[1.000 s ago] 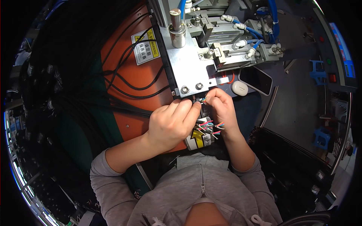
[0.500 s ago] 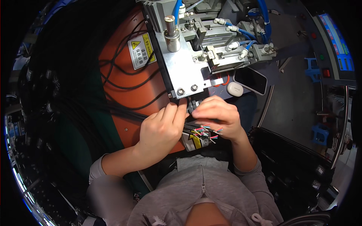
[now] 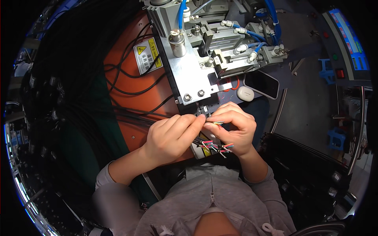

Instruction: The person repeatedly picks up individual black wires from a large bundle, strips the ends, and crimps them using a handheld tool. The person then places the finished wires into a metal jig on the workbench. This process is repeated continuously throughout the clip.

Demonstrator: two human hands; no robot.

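My left hand [image 3: 169, 137] is closed around black cables [image 3: 134, 117] that run in from the left, its thumb and forefinger pinched near a cable end. Several ends with fanned-out coloured wires [image 3: 214, 146] poke out below its fingers. Facing it, my right hand [image 3: 238, 128] pinches the thin coloured wires [image 3: 216, 122] of one cable between thumb and forefinger. Just above the meeting fingertips sits a small dark fixture [image 3: 203, 111] under the front of the machine's metal plate [image 3: 193, 78]. The fingers partly hide how the cable lies against it.
Pneumatic cylinders [image 3: 240, 59] with blue hoses stand behind the plate. A phone [image 3: 262, 84] and a round white case [image 3: 245, 93] lie to the right. On the orange surface [image 3: 130, 94] are loose black cables and a warning label [image 3: 147, 56]. A screen [image 3: 348, 39] is far right.
Both hands have drawn slightly down from the plate, and the dark fixture shows more. Coloured wires now show between my right fingertips; the other wire ends have shifted a little lower.
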